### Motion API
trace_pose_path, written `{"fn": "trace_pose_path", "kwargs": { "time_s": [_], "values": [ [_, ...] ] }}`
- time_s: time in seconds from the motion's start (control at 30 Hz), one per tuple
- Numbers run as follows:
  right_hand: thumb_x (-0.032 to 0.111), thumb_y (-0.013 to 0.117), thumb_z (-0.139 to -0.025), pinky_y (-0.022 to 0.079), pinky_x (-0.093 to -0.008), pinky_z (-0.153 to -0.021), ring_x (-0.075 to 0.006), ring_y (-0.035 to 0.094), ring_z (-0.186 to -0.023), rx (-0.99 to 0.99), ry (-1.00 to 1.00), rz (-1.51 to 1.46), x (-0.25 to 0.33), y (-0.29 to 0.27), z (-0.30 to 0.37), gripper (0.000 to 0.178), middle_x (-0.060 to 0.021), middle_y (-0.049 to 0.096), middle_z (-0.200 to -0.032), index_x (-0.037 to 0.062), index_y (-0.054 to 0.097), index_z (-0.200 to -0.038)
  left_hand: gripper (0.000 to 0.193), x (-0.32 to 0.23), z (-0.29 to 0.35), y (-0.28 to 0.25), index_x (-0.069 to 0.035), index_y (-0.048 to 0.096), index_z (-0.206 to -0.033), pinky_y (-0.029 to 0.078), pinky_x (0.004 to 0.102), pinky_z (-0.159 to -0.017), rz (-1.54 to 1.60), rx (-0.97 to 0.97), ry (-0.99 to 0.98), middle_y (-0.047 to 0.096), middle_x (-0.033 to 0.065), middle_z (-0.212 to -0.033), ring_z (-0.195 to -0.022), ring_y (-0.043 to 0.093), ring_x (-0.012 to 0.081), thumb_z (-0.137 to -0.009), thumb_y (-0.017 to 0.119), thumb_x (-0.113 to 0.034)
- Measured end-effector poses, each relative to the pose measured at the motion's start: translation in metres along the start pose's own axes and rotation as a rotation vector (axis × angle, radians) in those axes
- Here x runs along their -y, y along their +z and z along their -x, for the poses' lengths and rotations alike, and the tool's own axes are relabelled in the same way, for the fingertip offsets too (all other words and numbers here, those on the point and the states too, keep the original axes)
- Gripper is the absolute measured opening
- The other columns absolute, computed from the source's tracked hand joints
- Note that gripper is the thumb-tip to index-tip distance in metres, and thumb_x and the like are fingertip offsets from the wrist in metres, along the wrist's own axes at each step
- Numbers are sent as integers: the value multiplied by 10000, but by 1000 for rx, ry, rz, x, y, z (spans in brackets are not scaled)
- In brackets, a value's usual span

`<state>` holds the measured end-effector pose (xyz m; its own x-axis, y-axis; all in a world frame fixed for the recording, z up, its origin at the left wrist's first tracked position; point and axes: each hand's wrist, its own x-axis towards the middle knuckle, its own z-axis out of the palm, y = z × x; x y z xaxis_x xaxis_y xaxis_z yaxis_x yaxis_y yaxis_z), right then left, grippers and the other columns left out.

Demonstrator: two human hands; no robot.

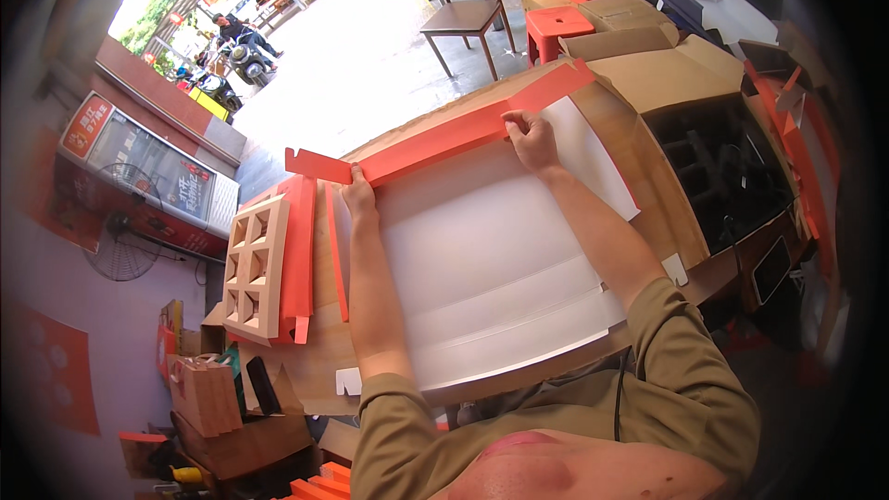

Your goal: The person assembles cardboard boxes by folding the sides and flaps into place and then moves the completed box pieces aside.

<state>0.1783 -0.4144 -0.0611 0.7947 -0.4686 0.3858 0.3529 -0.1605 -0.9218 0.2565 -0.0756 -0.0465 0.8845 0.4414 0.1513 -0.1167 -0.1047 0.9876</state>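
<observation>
A large flat sheet of cardboard (491, 259), white on its upper side, lies across the wooden table (306, 370) in front of me. Its far edge is a long orange flap (435, 139) folded up along the sheet. My left hand (359, 193) presses on the flap near its left end. My right hand (530, 139) pinches the same flap further right, fingers closed over its edge. Both forearms stretch forward over the white surface.
A cardboard grid insert (252, 268) and orange folded sheets (298, 250) lie left of the sheet. An open brown box (713, 139) with dark dividers stands at the right. Orange stools (558, 28), a chair (468, 14) and more cartons are behind. Boxes crowd the floor at lower left.
</observation>
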Motion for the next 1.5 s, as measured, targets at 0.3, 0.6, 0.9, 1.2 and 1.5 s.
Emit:
{"fn": "trace_pose_path", "kwargs": {
  "time_s": [0.3, 0.6, 0.9, 1.2, 1.5],
  "values": [
    [106, 625, -942, 573, -296, -636, -135, 707, -663, 5, 16, -4, 0, 0, -1, 167, -68, 726, -749, 17, 747, -1013, 663, -23, 15, 0, 118, 385, -1482, 428, 378, -1057, 24, 0, -63, 380, 197, -1544, -1259, 534, 274, -1019, 597, -307],
    [97, 625, -943, 593, -295, -658, -135, 710, -691, 4, 26, -17, 1, 0, 0, 166, -74, 731, -779, 5, 741, -1017, 580, -33, 24, -2, 122, 509, -1382, 463, 376, -1005, -68, 56, -35, 343, 196, -1561, -1203, 552, 231, -1020, 620, -318],
    [94, 624, -942, 594, -299, -655, -143, 713, -685, 24, 0, 27, -1, 1, -2, 166, -81, 734, -783, 9, 744, -1019, 407, -9, 10, -1, 53, 640, -1177, 487, 337, -886, -7, -72, 102, 655, 111, -1103, -1002, 604, 186, -1022, 629, -324],
    [107, 630, -940, 573, -292, -647, -141, 716, -686, 12, -7, 47, -1, -2, 0, 171, -79, 741, -789, 15, 745, -1029, 348, -26, 21, -4, -50, 639, -868, 392, 289, -411, 29, 159, -89, 586, 3, -689, -486, 494, 101, -1040, 598, -349],
    [96, 629, -946, 555, -282, -622, -103, 666, -645, 14, 5, 21, 2, -2, 1, 161, -30, 687, -713, 19, 746, -1025, 260, -23, 16, -7, -81, 606, -783, 324, 279, -377, 86, 199, -160, 522, 1, -583, -435, 456, 107, -979, 607, -253]
  ]
}}
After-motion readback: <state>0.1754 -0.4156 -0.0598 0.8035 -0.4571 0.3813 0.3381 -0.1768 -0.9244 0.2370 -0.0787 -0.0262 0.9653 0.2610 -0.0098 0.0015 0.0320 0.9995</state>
